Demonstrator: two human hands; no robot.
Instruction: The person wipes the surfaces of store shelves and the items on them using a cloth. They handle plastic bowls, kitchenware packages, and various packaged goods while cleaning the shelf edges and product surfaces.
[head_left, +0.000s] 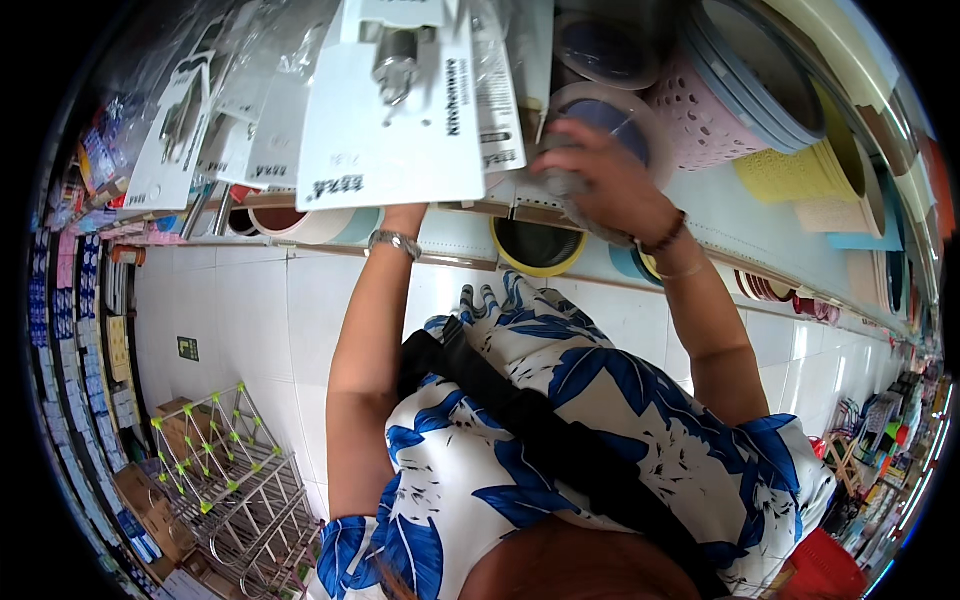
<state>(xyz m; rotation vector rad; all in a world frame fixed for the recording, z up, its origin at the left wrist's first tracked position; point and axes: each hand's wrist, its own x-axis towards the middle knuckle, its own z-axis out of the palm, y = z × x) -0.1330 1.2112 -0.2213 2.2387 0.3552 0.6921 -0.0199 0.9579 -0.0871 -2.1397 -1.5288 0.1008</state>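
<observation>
A large white hang card (390, 150) with a metal fitting in its clear blister hangs close before me at the top. Behind its lower edge goes my left hand (406, 215); only the wrist and a bit of the hand show, so the fingers are hidden. My right hand (611, 176) grips a bunched grey cloth (564, 182) just right of the cards, above the shelf (697, 206). Next to that hand stands a translucent tub with a blue inside (615, 124). More packaged cards (169, 135) hang at the left.
Stacked pink perforated baskets (705, 112) and yellow bins (802, 169) stand at right on the shelf. A lower shelf holds a yellow-rimmed black basket (538, 244). Behind me at left are a wire rack (247, 480) and cardboard boxes (150, 502) on the tiled floor (232, 322).
</observation>
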